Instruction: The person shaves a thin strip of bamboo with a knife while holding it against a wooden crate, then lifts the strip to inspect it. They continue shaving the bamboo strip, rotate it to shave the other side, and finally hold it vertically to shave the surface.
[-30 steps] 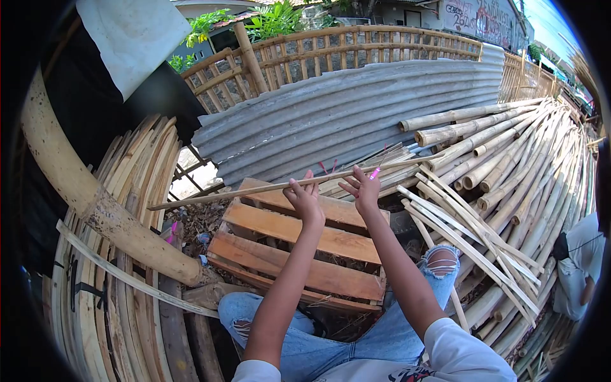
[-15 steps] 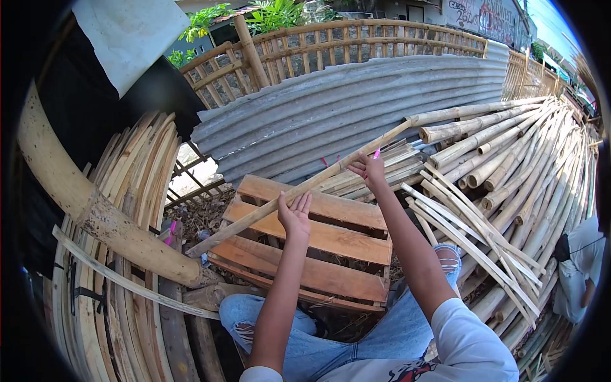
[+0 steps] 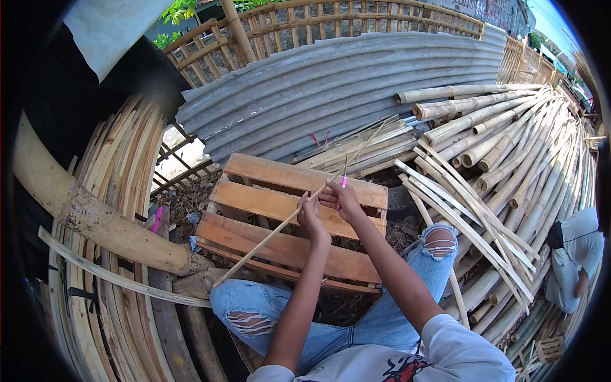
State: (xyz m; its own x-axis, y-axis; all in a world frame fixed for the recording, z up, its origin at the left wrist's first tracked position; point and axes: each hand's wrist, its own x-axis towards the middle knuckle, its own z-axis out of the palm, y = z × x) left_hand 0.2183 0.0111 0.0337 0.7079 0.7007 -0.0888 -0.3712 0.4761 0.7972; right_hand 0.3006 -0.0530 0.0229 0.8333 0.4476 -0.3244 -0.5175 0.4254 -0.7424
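A long, thin bamboo strip [image 3: 264, 242] runs diagonally from beside my left knee up over the wooden crate [image 3: 280, 197]. My left hand [image 3: 313, 219] is closed around the strip near its middle. Close beside it, my right hand [image 3: 344, 200] grips a knife with a pink handle [image 3: 344, 181], its narrow blade pointing up and away. The right fingers also meet the strip; whether they pinch it is hard to see. Both hands are above the slatted top of the crate, in front of my bent knees.
Bamboo poles [image 3: 484, 153] are piled at right, with pale split strips [image 3: 471, 223] on top. More strips [image 3: 375, 149] lie behind the crate, before corrugated sheeting [image 3: 331, 89]. A thick bamboo pole [image 3: 121, 229] slants at left. Another person [image 3: 573, 254] is at far right.
The bamboo strip has come down and turned, showing a narrower side, and its lower end is nearer my left knee. My hands have moved closer together. The view has tilted slightly downward.
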